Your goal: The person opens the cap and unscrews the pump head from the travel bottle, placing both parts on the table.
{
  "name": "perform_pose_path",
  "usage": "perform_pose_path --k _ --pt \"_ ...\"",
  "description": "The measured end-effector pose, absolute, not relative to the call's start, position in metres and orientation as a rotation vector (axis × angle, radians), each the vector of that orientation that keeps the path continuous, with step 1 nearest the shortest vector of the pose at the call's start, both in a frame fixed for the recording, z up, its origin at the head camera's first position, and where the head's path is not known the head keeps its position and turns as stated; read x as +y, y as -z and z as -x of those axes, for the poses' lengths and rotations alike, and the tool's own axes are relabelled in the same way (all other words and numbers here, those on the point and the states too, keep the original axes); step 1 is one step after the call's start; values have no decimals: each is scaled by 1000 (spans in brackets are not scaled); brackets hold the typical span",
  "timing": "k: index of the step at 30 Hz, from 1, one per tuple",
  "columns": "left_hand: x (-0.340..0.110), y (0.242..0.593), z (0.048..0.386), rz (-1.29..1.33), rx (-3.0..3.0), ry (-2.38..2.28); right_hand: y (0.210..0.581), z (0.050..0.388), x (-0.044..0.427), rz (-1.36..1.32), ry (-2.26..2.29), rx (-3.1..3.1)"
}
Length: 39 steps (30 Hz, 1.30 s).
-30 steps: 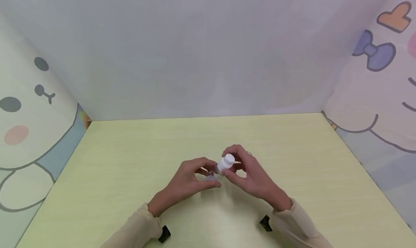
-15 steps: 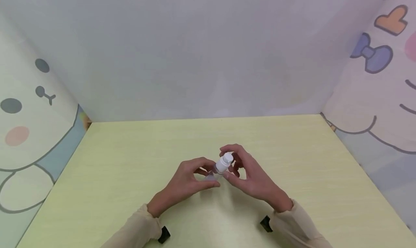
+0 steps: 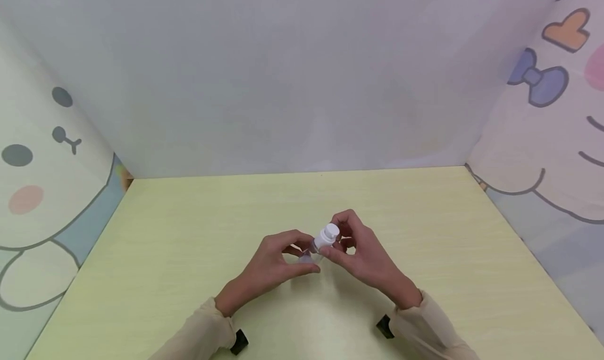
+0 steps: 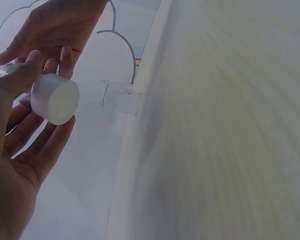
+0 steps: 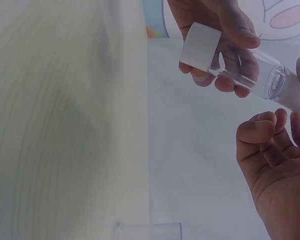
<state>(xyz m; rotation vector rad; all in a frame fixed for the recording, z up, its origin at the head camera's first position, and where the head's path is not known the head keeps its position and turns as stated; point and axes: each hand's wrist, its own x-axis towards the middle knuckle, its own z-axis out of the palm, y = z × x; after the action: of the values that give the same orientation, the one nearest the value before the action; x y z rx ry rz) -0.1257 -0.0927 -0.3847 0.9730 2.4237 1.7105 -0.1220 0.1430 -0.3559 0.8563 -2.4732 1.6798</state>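
A small clear pump bottle (image 3: 324, 240) with a white collar and pump top leans to the right, held above the table between both hands. My left hand (image 3: 278, 258) grips its clear body; the thumb and fingers curl round it in the right wrist view. The bottle's white base (image 4: 56, 100) faces the left wrist camera. My right hand (image 3: 370, 255) pinches the white collar (image 5: 291, 92) with thumb and index finger, while its other fingers curl beside it. In the head view, the fingers hide part of the clear body.
A clear cylindrical piece (image 4: 121, 100), perhaps a cap, stands on the table past the hands; its edge (image 5: 150, 232) shows in the right wrist view. The pale yellow table (image 3: 212, 213) meets a grey-white back wall (image 3: 302, 87). Cartoon-printed panels stand at both sides.
My right hand's fingers loosened and spread round the collar half a second ago, then came back onto it. My left hand and the bottle have hardly moved.
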Motion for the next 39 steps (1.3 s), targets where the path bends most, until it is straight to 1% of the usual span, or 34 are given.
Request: perform_pose_path --k 7,16,27,32,39 --pt "-93 384 126 -994 2438 -1688 356 123 143 -867 -1719 -2462" --pt "-93 385 127 -1022 2430 -1693 352 122 145 -949 -1735 -2455" --pt "-94 383 125 -986 2428 -1685 352 121 148 -1063 -1691 -2425" --pt "-94 383 126 -997 2435 -1697 352 120 148 -1031 -1655 -2457" --pt "-95 385 126 -1019 2435 -1692 356 122 145 -901 -1698 -2497"
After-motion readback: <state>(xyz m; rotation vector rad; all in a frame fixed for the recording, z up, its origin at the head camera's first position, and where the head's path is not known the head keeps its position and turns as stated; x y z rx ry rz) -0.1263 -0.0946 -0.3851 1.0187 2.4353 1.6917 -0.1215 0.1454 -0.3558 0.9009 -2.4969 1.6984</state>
